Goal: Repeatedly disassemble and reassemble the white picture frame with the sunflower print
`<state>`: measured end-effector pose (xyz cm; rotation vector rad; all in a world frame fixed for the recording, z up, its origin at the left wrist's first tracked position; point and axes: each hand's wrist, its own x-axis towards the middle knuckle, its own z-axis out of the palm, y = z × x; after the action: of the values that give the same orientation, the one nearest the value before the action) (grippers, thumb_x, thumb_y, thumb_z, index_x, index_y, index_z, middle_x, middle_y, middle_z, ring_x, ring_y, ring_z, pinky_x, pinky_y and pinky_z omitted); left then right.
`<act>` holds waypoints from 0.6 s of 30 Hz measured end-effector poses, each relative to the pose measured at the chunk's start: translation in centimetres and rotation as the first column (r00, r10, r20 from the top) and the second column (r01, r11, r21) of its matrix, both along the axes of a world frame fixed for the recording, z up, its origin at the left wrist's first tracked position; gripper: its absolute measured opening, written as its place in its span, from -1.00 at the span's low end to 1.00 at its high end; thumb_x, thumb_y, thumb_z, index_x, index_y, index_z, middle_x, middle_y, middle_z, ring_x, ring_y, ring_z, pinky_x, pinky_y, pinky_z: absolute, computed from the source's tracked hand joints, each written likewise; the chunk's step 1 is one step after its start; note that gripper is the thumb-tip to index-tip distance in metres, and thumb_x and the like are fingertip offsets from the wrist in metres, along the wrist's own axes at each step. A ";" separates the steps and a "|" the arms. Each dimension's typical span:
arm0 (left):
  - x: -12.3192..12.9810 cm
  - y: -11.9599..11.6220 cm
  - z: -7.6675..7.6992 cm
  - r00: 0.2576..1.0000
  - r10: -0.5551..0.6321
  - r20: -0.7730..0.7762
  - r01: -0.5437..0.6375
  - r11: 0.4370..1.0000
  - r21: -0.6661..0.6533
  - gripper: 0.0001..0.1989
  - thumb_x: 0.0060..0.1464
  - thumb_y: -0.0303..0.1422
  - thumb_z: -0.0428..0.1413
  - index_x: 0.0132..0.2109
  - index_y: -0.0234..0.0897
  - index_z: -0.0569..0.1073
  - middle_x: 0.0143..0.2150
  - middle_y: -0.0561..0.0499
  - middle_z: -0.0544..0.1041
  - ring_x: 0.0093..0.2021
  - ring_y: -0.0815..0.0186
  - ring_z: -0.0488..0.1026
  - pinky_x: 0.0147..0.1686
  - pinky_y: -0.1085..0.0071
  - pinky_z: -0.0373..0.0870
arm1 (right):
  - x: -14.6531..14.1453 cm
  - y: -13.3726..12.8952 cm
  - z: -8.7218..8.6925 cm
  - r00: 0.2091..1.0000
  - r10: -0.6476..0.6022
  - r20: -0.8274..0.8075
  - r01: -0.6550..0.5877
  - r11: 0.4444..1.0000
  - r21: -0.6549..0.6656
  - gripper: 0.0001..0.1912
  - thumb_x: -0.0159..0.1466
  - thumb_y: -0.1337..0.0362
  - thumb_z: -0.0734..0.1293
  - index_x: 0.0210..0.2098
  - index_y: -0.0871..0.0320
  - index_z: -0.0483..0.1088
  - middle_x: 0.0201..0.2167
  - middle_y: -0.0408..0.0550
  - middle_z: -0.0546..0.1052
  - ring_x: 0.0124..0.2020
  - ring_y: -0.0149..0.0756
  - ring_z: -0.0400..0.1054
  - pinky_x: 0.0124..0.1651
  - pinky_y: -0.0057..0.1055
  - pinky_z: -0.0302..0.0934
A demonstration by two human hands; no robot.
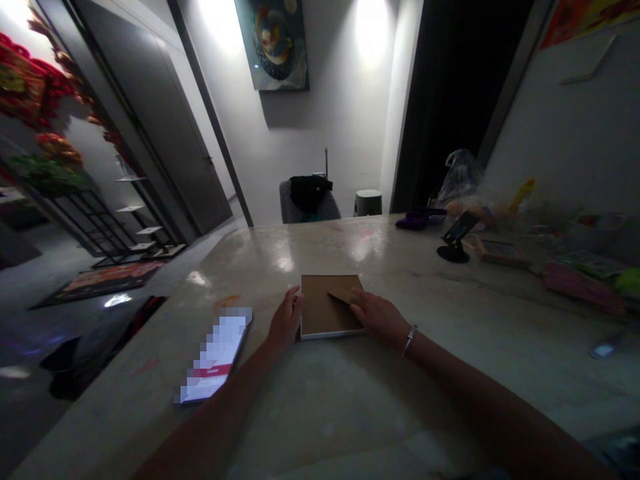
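A flat brown box (320,315) with a pale rim lies on the table in front of me; it could also be a thick pad or board. My left hand (287,317) grips its left edge, thumb on the near side and fingers bent along the side. Over the box's right part, my right hand (374,311) pinches a thin piece of brown card (341,294), which points up and left across the surface. Whether this card is loose or a flap of the box I cannot tell. A bracelet (410,339) circles the right wrist.
A phone (220,353) with a lit, blurred-out screen lies left of my left forearm on the stone-look table (320,393). At the right stand a black phone stand (456,239), a purple item (421,219) and a pink packet (583,287). A chair (287,200) stands beyond the table.
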<state>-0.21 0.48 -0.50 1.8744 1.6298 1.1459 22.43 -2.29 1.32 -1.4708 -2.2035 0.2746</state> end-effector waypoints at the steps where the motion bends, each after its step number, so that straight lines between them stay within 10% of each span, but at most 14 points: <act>1: 0.1 0.0 -0.1 0.997 -0.020 0.079 0.019 1.000 0.015 -0.54 0.11 -0.11 -0.21 0.03 -0.28 0.24 -0.12 -0.10 0.45 -0.16 0.22 0.41 -0.22 0.27 0.34 | 0.0 0.0 0.0 0.999 -0.005 -0.045 0.005 1.000 -0.009 -0.55 0.26 0.18 0.06 0.10 0.23 0.13 0.02 0.13 0.34 0.01 -0.19 0.25 0.01 -0.26 0.13; 9: 0.4 0.1 -0.8 0.961 -0.144 0.236 0.156 0.987 -0.031 -0.52 0.08 -0.07 -0.17 0.05 -0.25 0.24 -0.34 0.02 0.42 -0.56 0.44 0.31 -0.53 0.45 0.30 | 0.2 1.4 -0.9 0.788 -0.091 -0.610 -0.021 0.985 -0.174 -0.60 0.28 0.14 -0.03 -0.03 0.20 0.18 -0.16 0.10 0.44 -0.17 -0.28 0.36 -0.11 -0.28 0.21; 18: 0.4 0.6 -1.3 0.950 -0.217 0.226 0.216 0.976 0.029 -0.50 0.04 -0.10 -0.07 0.07 -0.27 0.27 -0.08 -0.12 0.39 -0.24 0.33 0.39 -0.16 0.32 0.32 | -0.2 1.5 -2.1 0.713 0.001 -0.701 -0.219 0.950 -0.221 -0.59 0.23 0.10 0.11 0.01 0.16 0.19 -0.13 0.05 0.44 -0.11 -0.25 0.31 0.01 -0.18 0.12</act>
<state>0.21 1.11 -1.81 1.7964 1.2650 1.2180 22.20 -0.75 -0.77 -1.0939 -1.6542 1.0552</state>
